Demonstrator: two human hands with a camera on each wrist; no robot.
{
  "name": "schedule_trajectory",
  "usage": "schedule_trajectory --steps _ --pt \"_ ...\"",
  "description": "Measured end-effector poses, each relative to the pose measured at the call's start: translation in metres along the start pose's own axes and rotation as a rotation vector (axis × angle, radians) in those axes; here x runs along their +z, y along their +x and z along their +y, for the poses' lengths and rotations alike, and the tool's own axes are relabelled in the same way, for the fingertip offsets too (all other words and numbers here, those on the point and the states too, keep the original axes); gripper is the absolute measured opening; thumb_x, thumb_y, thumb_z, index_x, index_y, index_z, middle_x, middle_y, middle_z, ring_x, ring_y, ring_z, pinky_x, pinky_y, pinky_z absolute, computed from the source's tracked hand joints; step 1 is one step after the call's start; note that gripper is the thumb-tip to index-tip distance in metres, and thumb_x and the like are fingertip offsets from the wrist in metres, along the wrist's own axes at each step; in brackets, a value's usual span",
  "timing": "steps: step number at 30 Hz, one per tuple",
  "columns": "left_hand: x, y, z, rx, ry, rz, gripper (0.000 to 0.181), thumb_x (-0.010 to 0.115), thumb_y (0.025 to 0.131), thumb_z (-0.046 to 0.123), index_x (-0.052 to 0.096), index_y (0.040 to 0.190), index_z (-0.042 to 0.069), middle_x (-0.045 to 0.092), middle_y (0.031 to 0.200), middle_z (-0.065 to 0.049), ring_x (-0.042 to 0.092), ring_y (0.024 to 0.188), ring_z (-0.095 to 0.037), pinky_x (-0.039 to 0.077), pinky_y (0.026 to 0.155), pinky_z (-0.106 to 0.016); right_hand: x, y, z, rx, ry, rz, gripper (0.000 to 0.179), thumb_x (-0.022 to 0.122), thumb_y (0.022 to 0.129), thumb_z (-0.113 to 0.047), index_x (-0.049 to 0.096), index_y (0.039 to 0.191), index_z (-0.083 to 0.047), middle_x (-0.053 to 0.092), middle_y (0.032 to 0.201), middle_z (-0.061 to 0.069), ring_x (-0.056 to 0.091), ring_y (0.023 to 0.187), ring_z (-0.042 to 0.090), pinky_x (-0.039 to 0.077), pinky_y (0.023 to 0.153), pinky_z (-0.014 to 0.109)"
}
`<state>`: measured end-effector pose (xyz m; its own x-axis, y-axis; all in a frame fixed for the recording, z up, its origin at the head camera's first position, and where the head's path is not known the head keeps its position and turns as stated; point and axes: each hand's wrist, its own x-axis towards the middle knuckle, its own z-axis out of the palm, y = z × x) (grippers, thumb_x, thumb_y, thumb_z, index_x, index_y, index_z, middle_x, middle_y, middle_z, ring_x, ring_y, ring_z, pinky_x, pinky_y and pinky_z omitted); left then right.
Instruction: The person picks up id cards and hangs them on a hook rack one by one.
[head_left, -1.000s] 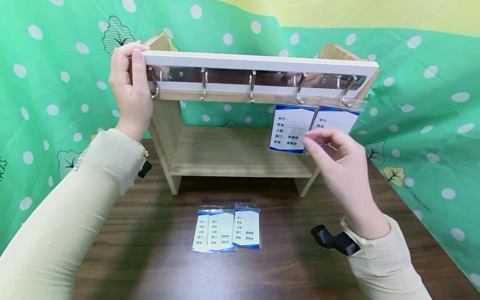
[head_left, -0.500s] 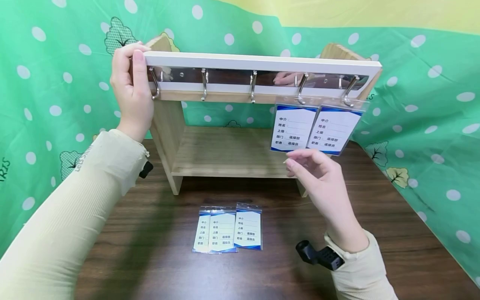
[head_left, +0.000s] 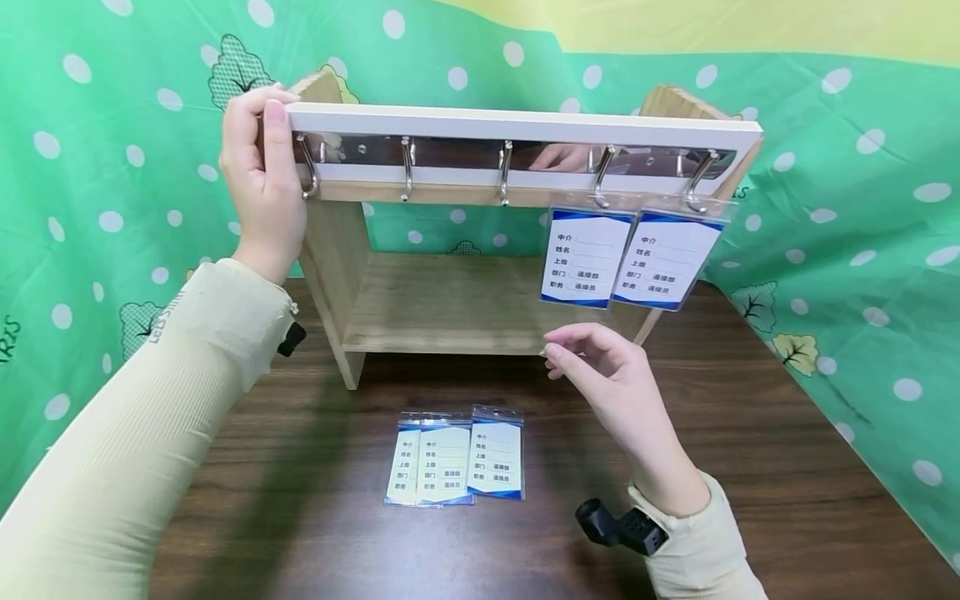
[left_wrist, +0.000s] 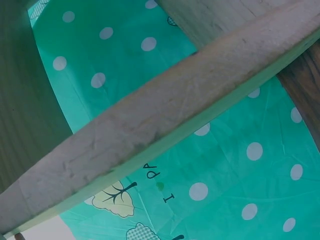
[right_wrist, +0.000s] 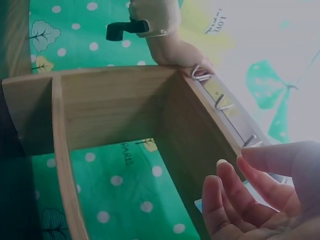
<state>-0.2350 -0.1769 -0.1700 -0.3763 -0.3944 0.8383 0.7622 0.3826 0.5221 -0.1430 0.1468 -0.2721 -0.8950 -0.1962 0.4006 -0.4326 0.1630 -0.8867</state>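
My left hand [head_left: 262, 175] grips the left end of the wooden hook rack [head_left: 457, 121], thumb on its white front board. Two clear-sleeved ID badges, one [head_left: 581, 250] beside the other [head_left: 667, 258], hang from the two rightmost hooks; the other three hooks are bare. Below them, my right hand [head_left: 600, 367] is in the air with loosely bent fingers, thumb near the index fingertip, holding nothing visible. On the table lie three more badges: one [head_left: 495, 458] at right and two overlapping, the upper one [head_left: 445, 467] partly covering the left one [head_left: 401, 479].
The rack's lower wooden shelf [head_left: 465, 300] stands behind the badges on a dark brown table [head_left: 525, 550]. Green dotted cloth [head_left: 135, 208] hangs behind and at both sides. In the left wrist view, a wooden side panel's edge [left_wrist: 150, 130] crosses the picture, with the left hand out of sight.
My right hand has let go of the hanging badges and moved down and left, away from them. The left hand stays on the rack's end.
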Motion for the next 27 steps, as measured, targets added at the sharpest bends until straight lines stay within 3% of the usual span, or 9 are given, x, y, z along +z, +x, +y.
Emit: schedule_trajectory --steps 7,11,16,19,27 --pt "-0.001 0.002 -0.009 0.008 0.004 -0.008 0.022 0.044 0.101 0.007 0.065 0.101 0.007 0.056 0.098 0.019 0.055 0.118 -0.014 0.038 0.106 -0.023 0.002 0.0 0.005 0.023 -0.031 -0.032 0.012 0.064 0.094 -0.004 0.067 0.105 0.001 0.066 0.087 0.001 0.065 0.076 0.013 0.057 0.073 0.024" --pt "-0.002 0.003 -0.012 0.024 -0.014 -0.011 0.022 0.044 0.101 0.007 0.065 0.102 0.009 0.057 0.1 0.017 0.055 0.116 -0.012 0.039 0.105 -0.024 0.003 0.002 0.006 0.026 -0.05 -0.061 0.015 0.063 0.095 -0.005 0.066 0.107 0.003 0.066 0.089 0.006 0.065 0.078 0.014 0.057 0.074 0.024" --pt "-0.004 0.004 -0.012 0.028 -0.005 -0.013 0.022 0.042 0.101 0.007 0.065 0.102 0.009 0.057 0.102 0.017 0.054 0.118 -0.011 0.037 0.107 -0.023 0.006 0.003 0.009 0.03 -0.062 -0.09 0.016 0.063 0.095 -0.004 0.065 0.108 0.005 0.066 0.089 0.0 0.066 0.079 0.015 0.058 0.075 0.025" --pt "-0.003 0.004 -0.012 0.019 0.005 -0.01 0.023 0.042 0.101 0.007 0.065 0.103 0.01 0.057 0.103 0.017 0.054 0.118 -0.01 0.038 0.107 -0.023 0.011 0.002 0.013 0.03 -0.07 -0.114 0.015 0.063 0.094 -0.003 0.066 0.107 0.004 0.067 0.09 -0.002 0.066 0.079 0.015 0.057 0.074 0.025" --pt "-0.003 0.003 -0.012 0.02 0.013 -0.013 0.023 0.042 0.101 0.007 0.065 0.103 0.009 0.057 0.103 0.017 0.054 0.118 -0.01 0.038 0.107 -0.023 0.025 0.0 0.021 0.044 -0.122 -0.17 0.014 0.067 0.093 -0.008 0.069 0.106 -0.005 0.07 0.094 0.011 0.065 0.076 0.015 0.054 0.069 0.024"
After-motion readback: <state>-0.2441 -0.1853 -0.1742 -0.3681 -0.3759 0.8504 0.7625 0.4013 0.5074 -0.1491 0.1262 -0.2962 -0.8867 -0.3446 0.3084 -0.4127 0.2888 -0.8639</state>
